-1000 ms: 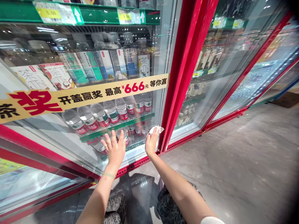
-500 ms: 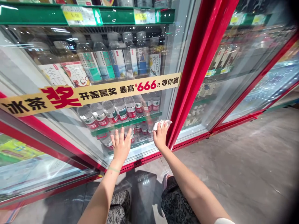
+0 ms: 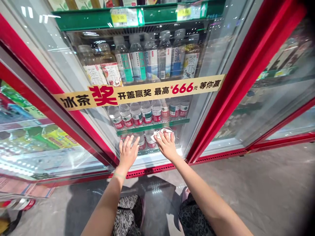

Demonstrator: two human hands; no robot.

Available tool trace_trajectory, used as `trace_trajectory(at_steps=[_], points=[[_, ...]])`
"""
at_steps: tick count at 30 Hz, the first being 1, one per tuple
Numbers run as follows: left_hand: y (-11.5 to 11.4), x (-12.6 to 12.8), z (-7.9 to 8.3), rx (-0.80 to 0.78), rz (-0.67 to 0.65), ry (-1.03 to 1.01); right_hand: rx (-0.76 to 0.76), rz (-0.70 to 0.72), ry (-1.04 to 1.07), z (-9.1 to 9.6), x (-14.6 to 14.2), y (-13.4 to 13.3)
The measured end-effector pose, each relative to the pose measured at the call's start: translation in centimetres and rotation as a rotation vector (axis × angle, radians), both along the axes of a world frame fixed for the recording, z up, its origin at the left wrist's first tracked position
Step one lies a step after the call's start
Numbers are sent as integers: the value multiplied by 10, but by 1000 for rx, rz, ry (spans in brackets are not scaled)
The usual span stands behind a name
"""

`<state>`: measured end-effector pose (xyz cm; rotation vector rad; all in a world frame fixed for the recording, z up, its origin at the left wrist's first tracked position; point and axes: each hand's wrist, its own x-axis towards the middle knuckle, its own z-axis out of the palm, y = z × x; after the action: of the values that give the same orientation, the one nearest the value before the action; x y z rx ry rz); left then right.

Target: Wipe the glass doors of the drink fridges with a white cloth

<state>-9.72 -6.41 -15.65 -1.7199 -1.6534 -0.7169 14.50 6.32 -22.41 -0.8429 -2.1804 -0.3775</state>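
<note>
Red frame (image 3: pixel 236 85) flanks right hand (image 3: pixel 167 146) with cloth (image 3: pixel 163 132).

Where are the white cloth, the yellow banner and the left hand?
white cloth (image 3: pixel 164 132), head view, on the crumpled edge above the fingers.
yellow banner (image 3: pixel 147 92), head view, mid-strip.
left hand (image 3: pixel 128 153), head view, back of the hand.

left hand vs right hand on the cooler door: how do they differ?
The left hand lies flat on the glass door with fingers spread and nothing under it; the right hand presses a white cloth to the glass. The left hand sits lower and nearer the red bottom frame; the right hand is higher, nearer the door's right edge. Both are bare and touch the same door.
</note>
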Motion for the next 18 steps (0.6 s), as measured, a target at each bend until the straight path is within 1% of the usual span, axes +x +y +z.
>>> trace_trajectory(at_steps=[2, 4, 6, 8, 10, 12, 13, 15, 17, 18], points=[[-5, -5, 3, 8, 36, 16, 24, 29, -3, -3, -8, -4], [-8, -8, 6, 32, 54, 47, 64, 82, -32, -9, -10, -6], [-9, -10, 7, 53, 61, 53, 79, 128, -58, -10, -12, -7], [-9, -10, 9, 58, 59, 15, 64, 128, -55, -3, -21, -7], [-9, -10, 12, 63, 43, -20, 44, 81, -23, 10, -35, -8], [-10, -11, 16, 94, 23, -14, 64, 26, 41, 20, -50, -11], [-11, -11, 18, 120, 23, -3, 92, 20, 62, 24, -55, -13], [-12, -14, 23, 175, 33, 7, 172, 81, 44, 29, -61, -17], [-15, -19, 28, 214, 32, -5, 255, 175, -15, 35, -60, -18], [-16, -22, 29, 223, 28, -15, 278, 197, -27, 38, -59, -18]])
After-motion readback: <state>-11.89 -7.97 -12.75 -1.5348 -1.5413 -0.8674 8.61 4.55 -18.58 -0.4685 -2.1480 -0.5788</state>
